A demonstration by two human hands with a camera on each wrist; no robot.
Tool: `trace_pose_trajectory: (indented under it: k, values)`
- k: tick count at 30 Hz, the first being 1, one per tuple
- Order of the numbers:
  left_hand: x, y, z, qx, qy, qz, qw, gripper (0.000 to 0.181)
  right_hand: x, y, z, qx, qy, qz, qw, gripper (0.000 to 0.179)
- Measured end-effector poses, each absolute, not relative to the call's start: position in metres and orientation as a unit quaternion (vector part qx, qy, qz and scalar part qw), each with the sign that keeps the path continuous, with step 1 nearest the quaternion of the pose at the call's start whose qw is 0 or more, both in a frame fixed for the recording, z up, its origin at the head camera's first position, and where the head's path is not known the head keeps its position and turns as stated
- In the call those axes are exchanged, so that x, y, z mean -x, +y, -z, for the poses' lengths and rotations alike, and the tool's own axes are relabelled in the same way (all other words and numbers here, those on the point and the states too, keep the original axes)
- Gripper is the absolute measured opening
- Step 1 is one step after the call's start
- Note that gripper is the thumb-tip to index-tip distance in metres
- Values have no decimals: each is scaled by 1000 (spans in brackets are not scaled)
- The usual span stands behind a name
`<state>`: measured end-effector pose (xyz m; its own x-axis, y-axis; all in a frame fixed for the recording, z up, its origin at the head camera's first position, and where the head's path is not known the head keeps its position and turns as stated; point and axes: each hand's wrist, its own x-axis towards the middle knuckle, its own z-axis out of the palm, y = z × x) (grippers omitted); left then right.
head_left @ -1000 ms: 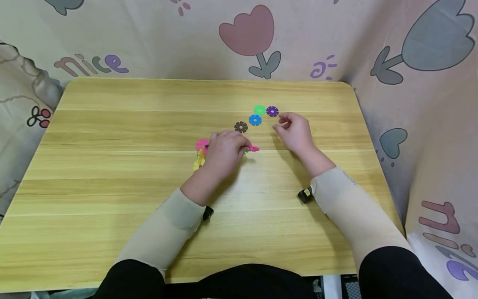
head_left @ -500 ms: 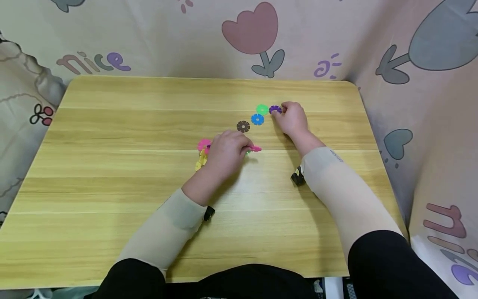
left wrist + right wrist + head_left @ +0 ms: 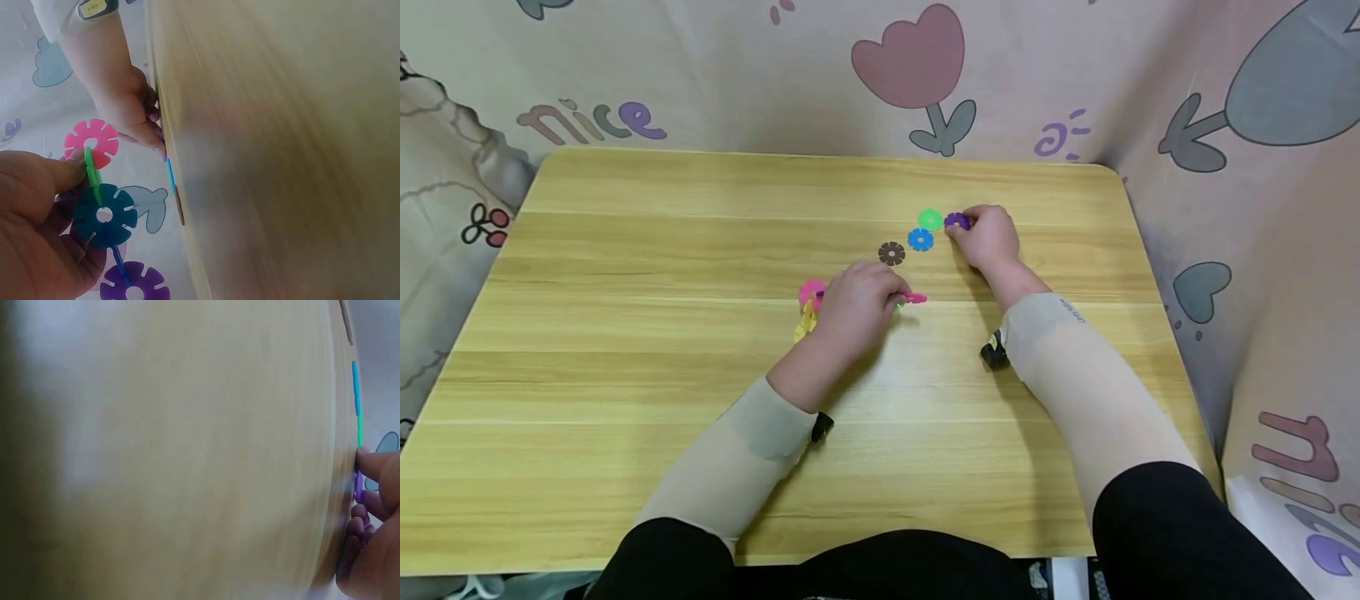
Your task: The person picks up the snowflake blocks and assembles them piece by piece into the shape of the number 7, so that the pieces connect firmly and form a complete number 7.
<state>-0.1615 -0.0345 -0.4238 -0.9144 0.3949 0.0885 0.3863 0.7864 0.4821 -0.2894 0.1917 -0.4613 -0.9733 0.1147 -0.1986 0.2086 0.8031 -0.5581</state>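
My left hand (image 3: pixel 859 308) grips a chain of slotted plastic snowflake discs raised above the table. In the left wrist view, its thumb lies against a green disc (image 3: pixel 92 167) joined edge-on between a pink disc (image 3: pixel 110 132) and a teal disc (image 3: pixel 87 215); a purple disc (image 3: pixel 119 290) hangs lower. Yellow discs (image 3: pixel 806 323) and another pink disc (image 3: pixel 809 288) show beyond the hand's left side in the head view. Farther back, my right hand (image 3: pixel 992 242) pinches a loose purple disc (image 3: pixel 956 219) at the tabletop, thumb and fingers at its edge.
Left of the right hand, a light green disc (image 3: pixel 930 220), a blue disc (image 3: pixel 921 240) and a brown disc (image 3: pixel 892 253) lie flat on the wooden table (image 3: pixel 625 375). A printed curtain (image 3: pixel 737 75) stands behind the table and along its sides.
My right hand has moved slightly back and left onto the purple disc and now pinches it. My left hand keeps its hold on the chain, nearly still. The head view has shifted a little.
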Motion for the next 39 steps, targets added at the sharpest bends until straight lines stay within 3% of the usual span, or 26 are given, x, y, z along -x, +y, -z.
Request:
trace_pose_trajectory:
  k: [5, 12, 39]
  values:
    - [161, -35, 425, -208, 945, -254, 4, 13, 285, 192, 461, -89, 936, 336, 58, 52]
    - [161, -35, 424, -209, 943, -259, 3, 13, 273, 196, 464, -85, 909, 408, -8, 26]
    - [163, -36, 424, -203, 942, -265, -24, 11, 182, 186, 449, 31, 821, 567, -49, 15]
